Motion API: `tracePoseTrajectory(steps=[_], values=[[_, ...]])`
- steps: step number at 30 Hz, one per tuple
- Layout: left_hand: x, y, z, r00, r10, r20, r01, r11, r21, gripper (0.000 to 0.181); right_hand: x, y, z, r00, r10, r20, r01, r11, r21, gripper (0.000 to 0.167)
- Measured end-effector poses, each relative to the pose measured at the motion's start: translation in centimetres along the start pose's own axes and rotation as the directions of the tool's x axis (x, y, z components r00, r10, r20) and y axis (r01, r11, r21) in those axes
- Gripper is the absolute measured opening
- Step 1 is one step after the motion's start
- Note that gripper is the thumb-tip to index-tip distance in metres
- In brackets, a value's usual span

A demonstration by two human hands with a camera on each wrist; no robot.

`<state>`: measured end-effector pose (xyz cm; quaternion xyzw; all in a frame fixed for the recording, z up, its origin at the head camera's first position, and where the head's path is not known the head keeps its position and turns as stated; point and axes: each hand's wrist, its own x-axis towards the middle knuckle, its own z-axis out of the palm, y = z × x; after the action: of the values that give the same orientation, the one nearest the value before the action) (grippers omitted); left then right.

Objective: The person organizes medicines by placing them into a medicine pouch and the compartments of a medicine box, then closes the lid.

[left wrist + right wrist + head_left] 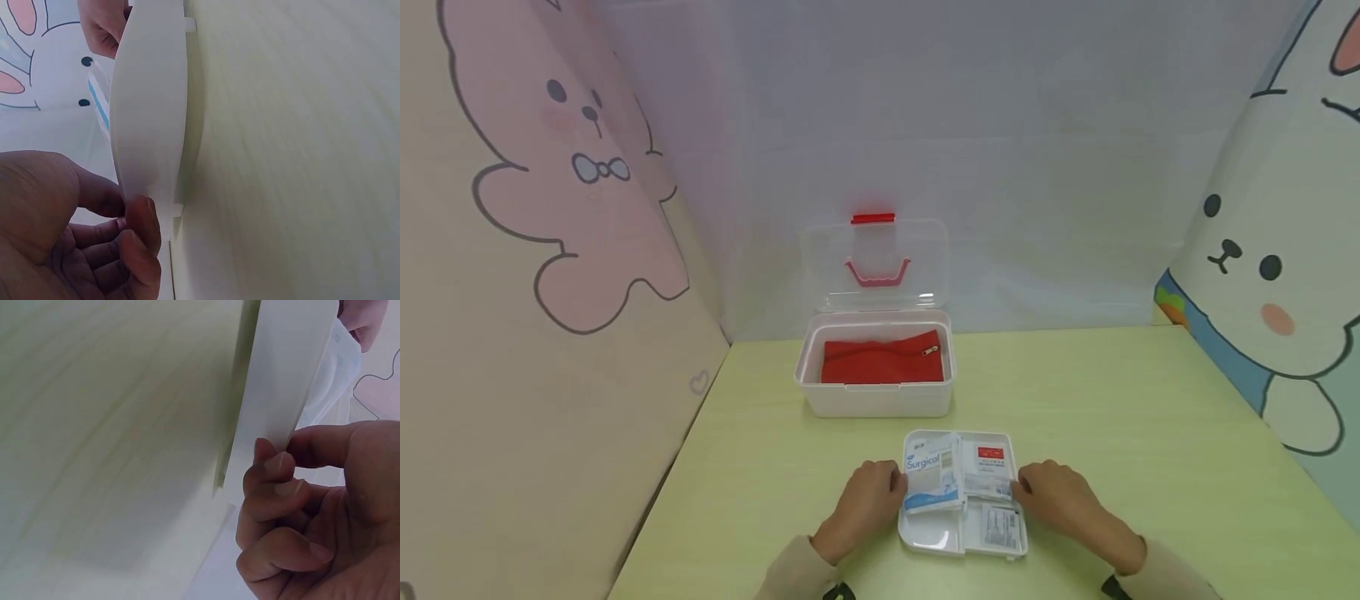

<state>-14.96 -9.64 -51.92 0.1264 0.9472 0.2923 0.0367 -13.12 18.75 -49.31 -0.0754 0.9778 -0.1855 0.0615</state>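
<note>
A white divided tray (932,530) lies over the front of the table. In its back left compartment, a packet marked "Surgical" (933,473) leans over the divider. Packets with red and white print (990,457) fill the back right, and a small printed sachet (1001,527) sits front right. My left hand (870,502) pinches the tray's left rim between thumb and fingers; the left wrist view shows the tray wall (150,106) close up. On the opposite side, my right hand (1060,500) pinches the right rim, thumb on top and fingers against the outer wall (275,381).
Behind the tray stands a white box (880,402) holding a red zippered pouch (880,361). Its clear lid (925,258), with a pink handle (878,279) and a red latch (873,218), is raised against the back curtain. Cartoon-printed walls flank the pale yellow table (1112,400).
</note>
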Motion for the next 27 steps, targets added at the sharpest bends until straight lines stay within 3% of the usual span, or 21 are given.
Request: tracePoseTrajectory(steps=[7, 17, 23, 27], values=[[-0.1, 0.1, 0.1, 0.999, 0.016, -0.031, -0.014, 0.999, 0.053, 0.029, -0.1, 0.0, 0.2, 1.0, -0.011, -0.013, 0.011, 1.0, 0.011, 0.034], [-0.5, 0.2, 0.0, 1.0, 0.002, -0.017, -0.002, 1.0, 0.029, 0.028, -0.3, -0.3, 0.0, 1.0, -0.012, -0.009, 0.012, 1.0, 0.018, 0.034], [-0.8, 0.7, -0.6, 1.0, 0.013, -0.025, -0.012, 1.0, 0.026, 0.029, -0.6, -0.5, -0.6, 0.999, -0.026, -0.043, 0.026, 1.0, 0.01, 0.035], [-1.0, 1.3, -1.3, 1.0, -0.011, -0.008, 0.011, 0.999, 0.033, 0.027, -1.0, -0.8, -1.2, 0.998, -0.033, -0.049, 0.034, 0.999, 0.018, 0.035]])
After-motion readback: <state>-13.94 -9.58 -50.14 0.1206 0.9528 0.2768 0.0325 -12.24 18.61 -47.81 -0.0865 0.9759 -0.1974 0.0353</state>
